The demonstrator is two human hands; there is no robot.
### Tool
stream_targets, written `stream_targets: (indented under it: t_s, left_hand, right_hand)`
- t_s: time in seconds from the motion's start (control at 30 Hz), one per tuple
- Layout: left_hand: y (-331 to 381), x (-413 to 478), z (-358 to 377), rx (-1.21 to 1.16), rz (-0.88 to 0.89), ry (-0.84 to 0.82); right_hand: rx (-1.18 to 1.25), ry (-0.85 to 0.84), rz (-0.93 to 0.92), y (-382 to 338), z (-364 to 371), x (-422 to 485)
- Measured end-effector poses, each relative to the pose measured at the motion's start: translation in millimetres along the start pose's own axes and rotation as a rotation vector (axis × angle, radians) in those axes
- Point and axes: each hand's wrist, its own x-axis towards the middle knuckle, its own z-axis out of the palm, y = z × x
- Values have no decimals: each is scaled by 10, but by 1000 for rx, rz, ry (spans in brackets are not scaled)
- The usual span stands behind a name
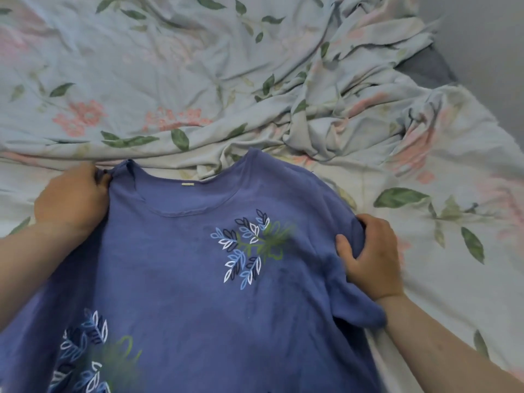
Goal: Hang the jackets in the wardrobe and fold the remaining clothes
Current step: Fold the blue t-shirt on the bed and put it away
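Both forearms bare up from each grip, no sleeves in view. Left hand [72,198], right hand [371,258]: no rings, watch, gloves.

There is one view only, from a wide-angle camera worn on the person's head. It faces forward and steeply down onto a bed [425,279], close enough that both forearms enter from the lower corners and the blue shirt [184,265] fills the lower half. The wide lens bends the bed's far edge, and a strip of grey wall [482,38] shows top right.
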Motion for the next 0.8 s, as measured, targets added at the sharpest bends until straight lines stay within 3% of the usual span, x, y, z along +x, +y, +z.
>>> stream_targets:
  t_s: [0.07, 0.13, 0.2, 0.27, 0.37, 0.43, 0.53, 0.6, 0.8]
  left_hand:
    - [183, -185, -82, 53, 133, 280]
    - [626, -565, -106, -46, 472, 489]
    - [1291, -947, -32, -246, 782, 373]
    - [1934, -1218, 114, -334, 929, 111]
    - [2424, -1337, 354, -289, 827, -148]
    - [2399, -1337, 563, -205, 786, -133]
    - [2335, -1384, 673, -133, 816, -102]
    - [2361, -1393, 654, -131, 821, -105]
    - [2362, -1391, 603, -140, 810, -140]
  right_hand:
    - [45, 17, 10, -4, -21, 6]
    - [93, 25, 21, -3, -29, 7]
    - [147, 55, 37, 8, -59, 9]
    - [233, 92, 83, 17, -122, 27]
    - [501, 118, 329, 58, -268, 129]
    - [624, 60, 475, 75, -392, 156]
    - [404, -175, 362, 82, -496, 39]
    - [237, -226, 272, 78, -516, -29]
    - [112, 4, 154, 43, -393, 84]
